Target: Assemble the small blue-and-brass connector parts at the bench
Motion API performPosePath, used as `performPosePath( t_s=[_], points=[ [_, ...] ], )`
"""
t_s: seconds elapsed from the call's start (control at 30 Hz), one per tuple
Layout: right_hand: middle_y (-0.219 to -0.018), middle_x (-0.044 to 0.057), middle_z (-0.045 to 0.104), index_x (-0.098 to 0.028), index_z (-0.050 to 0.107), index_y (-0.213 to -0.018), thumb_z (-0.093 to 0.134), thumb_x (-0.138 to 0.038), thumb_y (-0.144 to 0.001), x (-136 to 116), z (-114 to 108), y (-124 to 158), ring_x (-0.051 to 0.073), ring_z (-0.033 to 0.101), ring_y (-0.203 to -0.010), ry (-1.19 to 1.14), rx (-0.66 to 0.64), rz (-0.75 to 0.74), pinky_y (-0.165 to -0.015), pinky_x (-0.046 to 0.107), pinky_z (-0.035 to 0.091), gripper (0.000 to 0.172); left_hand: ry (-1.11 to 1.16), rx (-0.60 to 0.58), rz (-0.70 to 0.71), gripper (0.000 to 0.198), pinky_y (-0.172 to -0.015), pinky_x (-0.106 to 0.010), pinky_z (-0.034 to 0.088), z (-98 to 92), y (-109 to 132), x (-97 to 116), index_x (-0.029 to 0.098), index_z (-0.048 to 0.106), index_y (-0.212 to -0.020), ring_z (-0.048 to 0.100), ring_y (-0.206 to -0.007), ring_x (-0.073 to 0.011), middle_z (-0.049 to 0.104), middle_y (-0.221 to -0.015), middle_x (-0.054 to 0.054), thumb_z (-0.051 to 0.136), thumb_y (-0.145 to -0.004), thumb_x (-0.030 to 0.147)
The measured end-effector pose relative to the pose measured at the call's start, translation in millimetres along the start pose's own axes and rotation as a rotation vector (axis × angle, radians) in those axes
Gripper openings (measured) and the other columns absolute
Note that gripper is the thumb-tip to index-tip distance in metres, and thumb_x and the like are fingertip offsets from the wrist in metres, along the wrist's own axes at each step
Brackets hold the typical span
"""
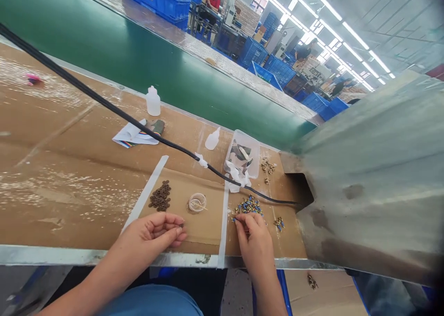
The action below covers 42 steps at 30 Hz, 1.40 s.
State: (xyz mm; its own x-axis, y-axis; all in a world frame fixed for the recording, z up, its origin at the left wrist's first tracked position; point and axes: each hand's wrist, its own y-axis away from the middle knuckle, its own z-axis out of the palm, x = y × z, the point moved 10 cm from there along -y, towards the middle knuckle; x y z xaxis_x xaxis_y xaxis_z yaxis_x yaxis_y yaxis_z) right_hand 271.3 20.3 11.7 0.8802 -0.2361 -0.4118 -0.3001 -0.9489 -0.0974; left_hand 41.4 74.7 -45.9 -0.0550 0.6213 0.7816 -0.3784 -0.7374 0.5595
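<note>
My left hand (pixel 157 235) rests near the bench's front edge, fingers curled, pinching a tiny dark part at its fingertips. Just beyond it lies a pile of small brown round parts (pixel 160 196) and a small clear round dish (pixel 197 202). My right hand (pixel 252 240) lies to the right, fingers bent down onto a heap of small blue-and-brass parts (pixel 248 205); what its fingertips grip is too small to name. A smaller cluster of the same parts (pixel 279 222) sits to the right of that hand.
A black cable (pixel 114 108) crosses the cardboard-covered bench (pixel 69 168). Two white squeeze bottles (pixel 153 101), a clear plastic tray (pixel 243 153), folded paper (pixel 133 134) and brass bits (pixel 268 167) lie behind. A grey metal housing (pixel 374 177) stands right; green conveyor (pixel 138 52) beyond, people working far off.
</note>
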Motion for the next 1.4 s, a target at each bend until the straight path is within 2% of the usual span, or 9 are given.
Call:
performPosePath(
  t_s=[0.2,0.3,0.4,0.5,0.67,0.77,0.87,1.2,1.4],
  points=[
    [-0.091,0.005,0.063,-0.022,0.061,-0.092,0.043,-0.024,-0.091,-8.7,8.4,0.7,0.019,0.061,-0.082,0.052,-0.08,-0.108,-0.073,0.03,0.047,0.018,0.017,-0.012,0.001,0.018,-0.072,-0.025,0.057,1.4,0.8,-1.8,0.015,0.066,-0.081,0.072,-0.074,-0.0176,0.075,-0.073,-0.003,0.073,-0.068,0.024],
    [-0.086,0.004,0.064,-0.021,0.063,-0.096,0.047,-0.024,-0.088,-8.9,3.2,0.1,0.016,0.062,-0.073,0.032,-0.058,-0.117,-0.067,0.028,0.048,0.019,0.016,-0.004,0.016,0.018,-0.072,-0.027,0.056,1.6,3.3,1.4,0.015,0.065,-0.081,0.072,-0.072,-0.0176,0.074,-0.072,-0.003,0.073,-0.068,0.025],
    [-0.08,0.003,0.064,-0.021,0.064,-0.105,0.052,-0.024,-0.083,-13.7,-10.0,1.5,0.014,0.061,-0.064,-0.094,0.028,-0.108,-0.063,0.025,0.05,0.025,0.023,-0.005,0.02,0.018,-0.073,-0.029,0.057,2.9,4.8,3.0,0.015,0.065,-0.08,0.072,-0.073,-0.0184,0.074,-0.072,-0.003,0.072,-0.068,0.025],
    [-0.078,0.003,0.065,-0.021,0.066,-0.102,0.056,-0.027,-0.082,-20.0,-12.0,6.8,0.014,0.063,-0.063,-0.384,0.054,-0.007,-0.061,0.025,0.052,0.024,0.022,-0.009,0.017,0.018,-0.074,-0.029,0.057,4.0,4.6,3.4,0.015,0.066,-0.08,0.072,-0.074,-0.0192,0.074,-0.073,-0.003,0.072,-0.067,0.025],
    [-0.068,0.002,0.065,-0.018,0.062,-0.087,0.066,-0.035,-0.078,-40.6,35.3,22.2,0.014,0.066,-0.061,-1.015,-0.136,0.324,-0.06,0.025,0.055,0.019,0.017,-0.008,0.023,0.017,-0.073,-0.028,0.057,3.6,3.8,4.0,0.015,0.067,-0.08,0.073,-0.074,-0.0192,0.075,-0.074,-0.003,0.072,-0.066,0.024],
    [-0.071,0.0,0.066,-0.018,0.06,-0.086,0.071,-0.034,-0.075,-57.1,61.2,29.0,0.013,0.068,-0.065,-1.22,-0.245,0.428,-0.065,0.024,0.055,0.023,0.007,-0.009,0.026,0.016,-0.073,-0.028,0.057,3.3,4.0,4.1,0.015,0.067,-0.081,0.073,-0.075,-0.0195,0.075,-0.074,-0.003,0.071,-0.068,0.023],
    [-0.073,-0.002,0.066,-0.019,0.059,-0.091,0.073,-0.032,-0.074,-64.3,74.0,31.2,0.011,0.068,-0.066,-1.339,-0.274,0.467,-0.066,0.022,0.054,0.025,0.028,-0.043,0.041,0.015,-0.073,-0.029,0.058,6.3,3.6,4.2,0.015,0.066,-0.081,0.072,-0.073,-0.0191,0.076,-0.072,-0.003,0.071,-0.069,0.022],
    [-0.074,0.001,0.07,-0.018,0.061,-0.088,0.072,-0.029,-0.076,-73.4,82.4,31.1,0.012,0.068,-0.07,-1.391,-0.304,0.459,-0.071,0.025,0.055,0.02,0.099,-0.142,0.082,0.013,-0.073,-0.031,0.058,14.6,2.5,5.9,0.014,0.065,-0.084,0.072,-0.07,-0.019,0.077,-0.073,-0.005,0.068,-0.074,0.023],
    [-0.076,0.001,0.07,-0.019,0.059,-0.086,0.071,-0.03,-0.077,-77.0,81.9,29.8,0.014,0.069,-0.072,-1.384,-0.303,0.418,-0.074,0.029,0.056,0.018,0.088,-0.102,0.071,0.015,-0.072,-0.031,0.058,11.8,3.8,6.6,0.015,0.067,-0.08,0.072,-0.07,-0.0197,0.076,-0.071,-0.005,0.071,-0.07,0.025]
  ],
)
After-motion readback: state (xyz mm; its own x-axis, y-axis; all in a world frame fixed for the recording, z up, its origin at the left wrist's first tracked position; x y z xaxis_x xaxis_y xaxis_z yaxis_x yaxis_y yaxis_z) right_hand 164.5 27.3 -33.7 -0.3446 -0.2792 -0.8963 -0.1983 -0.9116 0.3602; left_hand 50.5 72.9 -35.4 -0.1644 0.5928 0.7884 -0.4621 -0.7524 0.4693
